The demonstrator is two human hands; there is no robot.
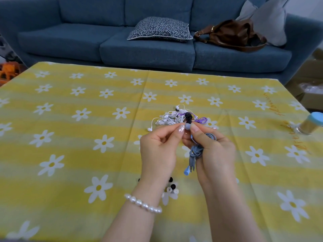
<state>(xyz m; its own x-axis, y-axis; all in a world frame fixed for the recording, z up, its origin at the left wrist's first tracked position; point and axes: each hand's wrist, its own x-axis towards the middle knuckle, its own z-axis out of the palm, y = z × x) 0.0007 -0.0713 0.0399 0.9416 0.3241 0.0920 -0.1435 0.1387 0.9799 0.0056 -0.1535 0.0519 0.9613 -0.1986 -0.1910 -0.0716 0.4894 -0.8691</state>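
Grey-blue earphones [197, 151], bundled, sit mid-frame above the counter [70, 154] in the right hand's [216, 151] grip; the left hand [159, 151] pinches their round ear tip [187, 126]. It looks like a tip swap, so next comes a firm twist-pull.

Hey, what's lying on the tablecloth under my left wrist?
Small black and clear ear tips lie scattered on the yellow tablecloth. The left wrist covers some, so their number is unclear.

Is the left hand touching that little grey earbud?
Touching. Head view: the left hand pinches the earbud, which the right hand holds too.
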